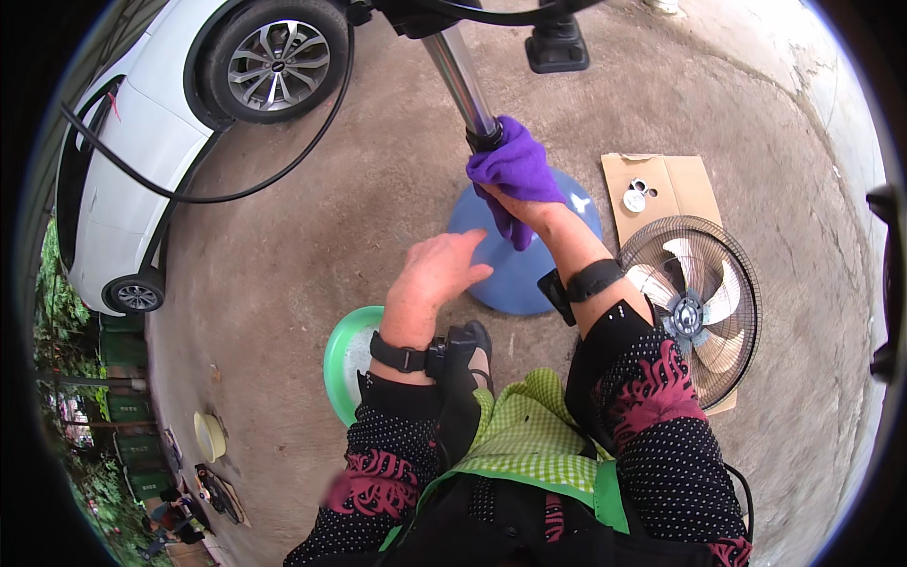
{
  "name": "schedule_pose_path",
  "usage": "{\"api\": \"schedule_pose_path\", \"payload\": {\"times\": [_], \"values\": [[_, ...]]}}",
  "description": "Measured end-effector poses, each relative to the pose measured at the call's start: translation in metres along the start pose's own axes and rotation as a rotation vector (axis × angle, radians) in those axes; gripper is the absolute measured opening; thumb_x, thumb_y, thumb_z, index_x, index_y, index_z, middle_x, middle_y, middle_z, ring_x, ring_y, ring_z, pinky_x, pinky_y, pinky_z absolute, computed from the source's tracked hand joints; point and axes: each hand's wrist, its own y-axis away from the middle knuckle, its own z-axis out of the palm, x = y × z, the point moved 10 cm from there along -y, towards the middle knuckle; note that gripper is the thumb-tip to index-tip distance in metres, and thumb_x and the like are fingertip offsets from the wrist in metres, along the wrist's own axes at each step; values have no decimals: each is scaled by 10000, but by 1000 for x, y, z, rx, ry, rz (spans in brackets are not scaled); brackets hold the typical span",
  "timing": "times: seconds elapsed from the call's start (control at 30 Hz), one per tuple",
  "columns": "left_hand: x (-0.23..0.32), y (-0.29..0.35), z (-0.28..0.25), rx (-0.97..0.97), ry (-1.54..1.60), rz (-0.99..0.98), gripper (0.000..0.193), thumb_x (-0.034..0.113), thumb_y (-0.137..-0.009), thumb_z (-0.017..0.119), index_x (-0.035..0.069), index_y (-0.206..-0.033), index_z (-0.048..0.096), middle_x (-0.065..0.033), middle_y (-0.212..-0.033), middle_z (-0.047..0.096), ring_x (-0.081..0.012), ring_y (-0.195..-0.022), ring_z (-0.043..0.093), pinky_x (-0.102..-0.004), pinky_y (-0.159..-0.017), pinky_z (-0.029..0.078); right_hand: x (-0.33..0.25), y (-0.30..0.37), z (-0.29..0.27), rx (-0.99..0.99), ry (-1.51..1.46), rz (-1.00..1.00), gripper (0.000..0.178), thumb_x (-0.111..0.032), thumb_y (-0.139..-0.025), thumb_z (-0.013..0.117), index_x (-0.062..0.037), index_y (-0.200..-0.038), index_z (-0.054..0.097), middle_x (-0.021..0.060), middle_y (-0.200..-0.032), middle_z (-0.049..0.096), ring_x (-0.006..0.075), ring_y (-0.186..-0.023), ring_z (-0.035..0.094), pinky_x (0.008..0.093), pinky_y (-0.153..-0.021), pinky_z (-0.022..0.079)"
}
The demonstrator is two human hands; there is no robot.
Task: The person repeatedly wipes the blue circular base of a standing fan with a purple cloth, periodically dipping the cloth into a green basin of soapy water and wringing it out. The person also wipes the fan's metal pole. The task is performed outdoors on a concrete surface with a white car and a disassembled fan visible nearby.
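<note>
A fan stand rises in the middle, with a chrome pole [457, 77], a black collar and a round blue base [515, 283] on the ground. My right hand [518, 202] is closed on a purple cloth [513, 161], pressed around the pole's lower part; the cloth covers most of its fingers. Nothing is in my left hand [439, 269], which hovers left of the base with its fingers apart. Beside my left forearm sits a green basin [334, 364] with whitish liquid in it.
At right, a caged fan head [688, 312] lies on flattened cardboard [680, 175] with small fan parts [635, 200]. A black cable [217, 199] loops at upper left, before a white car [151, 123]. A yellowish basin [210, 437] and another person [178, 515] are at lower left.
</note>
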Motion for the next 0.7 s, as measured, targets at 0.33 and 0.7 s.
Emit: {"api": "schedule_pose_path", "payload": {"times": [0.33,0.7], "values": [[6,-7,5,-7,-9,10,552,353,-850,717,141,-1338,569,-162,-1075,695,-368,-1053,637,-462,-893,509,45,5,4,-146,-64,156,459,-182,-717,822,-38,-1066,560,102,-796,624,189,-753,631,351,-682,523],[-1,-12,3,20,-42,-6,567,362,-851,714,144,-1352,562,-144,-1211,669,-347,-1122,628,-461,-935,504,112,5,-5,-449,660,345,299,-154,-812,711,-101,-1100,652,185,-963,688,345,-921,670,404,-799,531]]}}
